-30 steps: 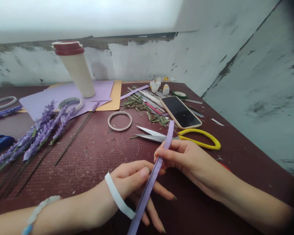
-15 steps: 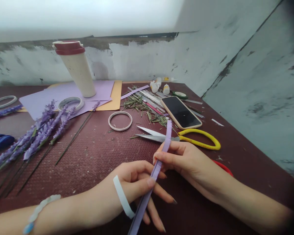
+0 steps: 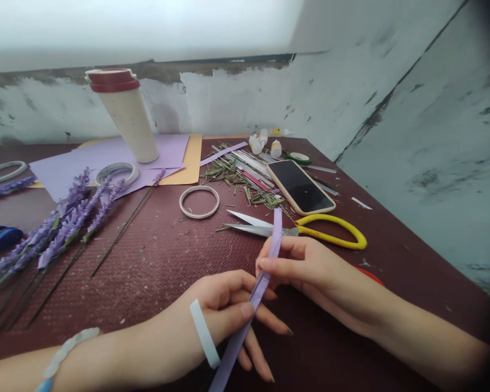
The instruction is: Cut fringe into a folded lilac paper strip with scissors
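Note:
A long purple paper strip [image 3: 233, 348] runs diagonally between both hands, its top end standing free above my right fingers. My left hand [image 3: 224, 310] pinches its lower part between thumb and fingers, the other fingers spread out beneath. Higher up, my right hand [image 3: 294, 264] grips the strip between thumb and forefinger. A piece of white tape [image 3: 204, 333] clings to the base of my left thumb. Just beyond my right hand lie scissors with yellow handles [image 3: 337, 220], blades apart. A red object [image 3: 369, 275] is mostly hidden behind my right forearm.
Purple lavender-like paper flowers [image 3: 71, 231] lie at left, near a blue object [image 3: 0, 239]. A tape roll [image 3: 199, 202], a phone [image 3: 301, 186], stem clippings [image 3: 228, 171] and small glue bottles [image 3: 276, 148] are farther back. A tall cup [image 3: 128, 122] stands on purple paper [image 3: 171, 148].
My right hand has kept its hold while the strip's free top end has slid down and slightly left through the fingers. My left hand has barely moved.

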Action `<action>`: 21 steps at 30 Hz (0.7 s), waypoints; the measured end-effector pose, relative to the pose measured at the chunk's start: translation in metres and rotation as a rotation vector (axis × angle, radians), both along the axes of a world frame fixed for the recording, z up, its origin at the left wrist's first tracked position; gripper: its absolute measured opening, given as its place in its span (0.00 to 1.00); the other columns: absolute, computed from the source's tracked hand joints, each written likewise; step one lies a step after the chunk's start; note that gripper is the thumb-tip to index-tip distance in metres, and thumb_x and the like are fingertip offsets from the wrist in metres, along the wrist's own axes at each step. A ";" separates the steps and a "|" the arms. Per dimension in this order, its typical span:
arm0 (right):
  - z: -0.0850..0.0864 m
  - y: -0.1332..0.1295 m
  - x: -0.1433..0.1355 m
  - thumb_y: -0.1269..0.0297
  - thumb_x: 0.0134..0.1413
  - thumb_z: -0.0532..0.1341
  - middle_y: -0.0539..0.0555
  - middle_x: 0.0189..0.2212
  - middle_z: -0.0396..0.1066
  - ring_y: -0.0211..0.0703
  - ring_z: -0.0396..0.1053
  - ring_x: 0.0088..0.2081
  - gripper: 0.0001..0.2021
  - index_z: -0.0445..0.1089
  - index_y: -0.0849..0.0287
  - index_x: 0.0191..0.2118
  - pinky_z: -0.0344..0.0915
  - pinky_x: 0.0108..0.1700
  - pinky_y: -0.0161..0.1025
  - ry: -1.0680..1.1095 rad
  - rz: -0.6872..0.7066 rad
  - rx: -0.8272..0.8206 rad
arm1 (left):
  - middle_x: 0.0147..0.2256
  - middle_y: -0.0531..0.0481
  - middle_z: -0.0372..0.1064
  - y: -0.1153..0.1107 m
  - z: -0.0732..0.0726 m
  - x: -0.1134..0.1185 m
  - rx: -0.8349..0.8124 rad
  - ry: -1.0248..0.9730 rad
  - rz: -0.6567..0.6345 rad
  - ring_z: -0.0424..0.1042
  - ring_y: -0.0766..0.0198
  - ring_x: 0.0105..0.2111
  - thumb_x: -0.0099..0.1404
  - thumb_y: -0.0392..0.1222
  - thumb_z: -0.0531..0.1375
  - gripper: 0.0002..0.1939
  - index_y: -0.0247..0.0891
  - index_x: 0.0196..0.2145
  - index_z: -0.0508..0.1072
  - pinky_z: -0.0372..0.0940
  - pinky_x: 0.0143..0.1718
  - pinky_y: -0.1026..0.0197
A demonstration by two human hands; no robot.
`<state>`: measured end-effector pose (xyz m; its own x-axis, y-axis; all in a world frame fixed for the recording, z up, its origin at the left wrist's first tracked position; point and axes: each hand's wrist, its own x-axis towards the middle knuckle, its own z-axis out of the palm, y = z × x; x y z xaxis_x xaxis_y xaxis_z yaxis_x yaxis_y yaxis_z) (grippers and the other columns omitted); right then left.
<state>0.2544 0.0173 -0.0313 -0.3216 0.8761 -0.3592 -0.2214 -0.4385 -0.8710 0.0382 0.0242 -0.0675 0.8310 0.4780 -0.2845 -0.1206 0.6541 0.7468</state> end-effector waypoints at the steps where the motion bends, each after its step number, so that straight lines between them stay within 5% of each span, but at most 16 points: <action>1: 0.001 0.000 0.000 0.52 0.40 0.89 0.49 0.26 0.80 0.39 0.72 0.30 0.21 0.82 0.58 0.28 0.70 0.37 0.37 0.001 0.002 0.003 | 0.43 0.45 0.86 0.000 -0.001 0.000 0.011 -0.006 0.002 0.85 0.66 0.25 0.66 0.64 0.78 0.28 0.39 0.48 0.78 0.73 0.30 0.67; 6: 0.004 0.000 0.000 0.43 0.41 0.87 0.51 0.30 0.81 0.42 0.75 0.32 0.24 0.84 0.57 0.31 0.74 0.41 0.41 -0.002 -0.019 -0.003 | 0.43 0.46 0.86 -0.001 -0.008 0.002 0.013 -0.022 0.009 0.85 0.65 0.26 0.67 0.64 0.78 0.28 0.39 0.47 0.77 0.74 0.29 0.67; 21: 0.002 0.001 0.003 0.51 0.42 0.87 0.48 0.26 0.78 0.41 0.73 0.30 0.20 0.82 0.56 0.30 0.72 0.39 0.39 -0.092 -0.030 0.064 | 0.48 0.44 0.87 -0.002 -0.007 -0.002 -0.023 -0.059 0.016 0.87 0.66 0.29 0.69 0.56 0.79 0.25 0.39 0.53 0.80 0.75 0.32 0.67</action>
<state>0.2569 0.0181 -0.0294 -0.2631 0.9069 -0.3292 -0.1510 -0.3757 -0.9144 0.0364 0.0225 -0.0745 0.8389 0.4854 -0.2464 -0.1746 0.6687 0.7228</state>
